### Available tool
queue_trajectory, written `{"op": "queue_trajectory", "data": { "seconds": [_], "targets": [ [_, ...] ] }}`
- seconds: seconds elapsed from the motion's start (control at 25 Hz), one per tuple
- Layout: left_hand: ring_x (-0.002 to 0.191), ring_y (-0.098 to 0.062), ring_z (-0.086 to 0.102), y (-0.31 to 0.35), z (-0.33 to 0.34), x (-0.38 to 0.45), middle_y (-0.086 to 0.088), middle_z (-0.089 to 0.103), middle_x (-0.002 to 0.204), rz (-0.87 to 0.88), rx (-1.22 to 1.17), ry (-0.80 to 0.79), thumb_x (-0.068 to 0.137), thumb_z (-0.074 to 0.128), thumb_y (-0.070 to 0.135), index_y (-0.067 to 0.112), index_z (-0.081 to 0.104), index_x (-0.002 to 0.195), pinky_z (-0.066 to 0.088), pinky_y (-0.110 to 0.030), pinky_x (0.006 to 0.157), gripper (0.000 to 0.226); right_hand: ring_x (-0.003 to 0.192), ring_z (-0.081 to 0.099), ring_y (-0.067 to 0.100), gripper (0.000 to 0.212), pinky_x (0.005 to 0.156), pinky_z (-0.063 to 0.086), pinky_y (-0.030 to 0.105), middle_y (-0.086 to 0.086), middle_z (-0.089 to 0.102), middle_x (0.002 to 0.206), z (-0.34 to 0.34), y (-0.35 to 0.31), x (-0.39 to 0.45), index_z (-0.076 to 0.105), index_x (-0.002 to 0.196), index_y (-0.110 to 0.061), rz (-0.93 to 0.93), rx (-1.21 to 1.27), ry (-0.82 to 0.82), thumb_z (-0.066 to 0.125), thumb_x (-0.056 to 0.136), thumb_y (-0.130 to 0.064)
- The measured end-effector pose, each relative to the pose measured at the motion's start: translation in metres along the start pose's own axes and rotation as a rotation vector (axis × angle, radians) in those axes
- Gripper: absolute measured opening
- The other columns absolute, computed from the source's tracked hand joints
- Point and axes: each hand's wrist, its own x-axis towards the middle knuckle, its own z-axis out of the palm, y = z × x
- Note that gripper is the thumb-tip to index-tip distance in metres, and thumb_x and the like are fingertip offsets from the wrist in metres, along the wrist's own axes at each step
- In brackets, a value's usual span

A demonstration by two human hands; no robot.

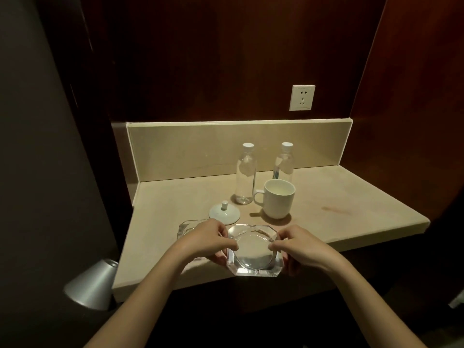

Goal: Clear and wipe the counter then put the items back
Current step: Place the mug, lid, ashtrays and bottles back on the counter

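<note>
Two hands: both reach in from the near edge of the counter (326, 197) and hold one glass ashtray (254, 249) between them, forearms bare and angled inward.
Left hand (209, 241): grips the ashtray's left side, thumb curled over the top rim and fingers tucked underneath.
Right hand (301, 247): grips the ashtray's right side the same way, thumb on the rim, fingers below.
Ashtray held: clear, thick glass, square with cut corners, a round hollow in the middle and notches in the rim; nothing visible inside. It sits at the near edge of the counter, left of centre; whether it rests on the surface or is lifted off it cannot be told.
Second ashtray (187, 228): same clear glass, partly hidden behind the left hand, near the counter's left edge.
Lid (224, 215): pale ceramic, round with a small knob, lying knob-up on the counter just behind the two ashtrays.
Mug (277, 200): white ceramic, upright, handle to the left, uncovered; the inside looks pale and contents cannot be told. It stands mid-counter.
Left bottle (245, 174): clear plastic, white cap, upright, holding clear liquid, just left of and behind the mug.
Right bottle (284, 162): same kind, upright behind the mug, toward the back edge.
Counter surface: beige stone, smooth, with a raised backsplash and a faint reddish smear on the right part.
Wall socket (302, 97): white, on the dark wood panel above the backsplash.
</note>
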Motion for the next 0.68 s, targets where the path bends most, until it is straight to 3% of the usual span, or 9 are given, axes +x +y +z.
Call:
{"op": "queue_trajectory", "data": {
  "seconds": [0.12, 0.28, 0.4, 0.56, 0.68],
  "targets": [
    [0.048, -0.013, 0.062, 0.002, 0.004, 0.031, -0.01, 0.065, 0.076, -0.043, 0.015, 0.043, 0.081, 0.07, 0.012, 0.0, 0.059, 0.081, 0.059, -0.03, 0.062, 0.017, 0.044, 0.06, 0.012, 0.02, 0.043, 0.044, 0.02, 0.008, 0.061, 0.062, -0.015, 0.008, 0.042, 0.062, 0.087, 0.0, -0.033, -0.071, -0.04, 0.058, 0.091, -0.019],
    [0.06, -0.021, 0.065, -0.003, 0.014, 0.061, -0.015, 0.072, 0.081, -0.122, 0.088, 0.134, 0.073, 0.072, 0.019, -0.005, 0.067, 0.079, 0.058, -0.039, 0.069, 0.025, 0.041, 0.06, 0.016, 0.015, 0.041, 0.043, 0.021, 0.007, 0.061, 0.052, -0.026, 0.02, 0.082, 0.058, 0.076, -0.003, -0.058, -0.082, -0.127, 0.058, 0.086, -0.014],
    [0.059, -0.019, 0.062, -0.005, 0.023, 0.068, -0.01, 0.065, 0.069, -0.174, 0.2, 0.198, 0.073, 0.069, 0.022, 0.001, 0.067, 0.075, 0.047, -0.027, 0.058, 0.021, 0.046, 0.052, 0.011, 0.02, 0.046, 0.039, 0.021, 0.002, 0.056, 0.056, -0.027, 0.031, 0.107, 0.066, 0.076, -0.002, -0.081, -0.179, -0.169, 0.066, 0.081, -0.022],
    [0.062, -0.022, 0.06, -0.001, 0.031, 0.073, -0.015, 0.066, 0.07, -0.213, 0.313, 0.278, 0.075, 0.066, 0.019, -0.003, 0.068, 0.078, 0.046, -0.033, 0.059, 0.022, 0.053, 0.049, 0.014, 0.029, 0.051, 0.038, 0.025, 0.003, 0.055, 0.061, -0.025, 0.039, 0.124, 0.067, 0.08, 0.001, -0.129, -0.239, -0.194, 0.067, 0.08, -0.028],
    [0.068, -0.023, 0.059, 0.003, 0.031, 0.077, -0.01, 0.062, 0.068, -0.237, 0.412, 0.286, 0.077, 0.067, 0.022, 0.001, 0.066, 0.077, 0.041, -0.027, 0.058, 0.021, 0.056, 0.051, 0.014, 0.028, 0.05, 0.038, 0.024, 0.003, 0.057, 0.062, -0.024, 0.039, 0.13, 0.068, 0.078, -0.002, -0.157, -0.271, -0.17, 0.065, 0.079, -0.029]
  ]
}}
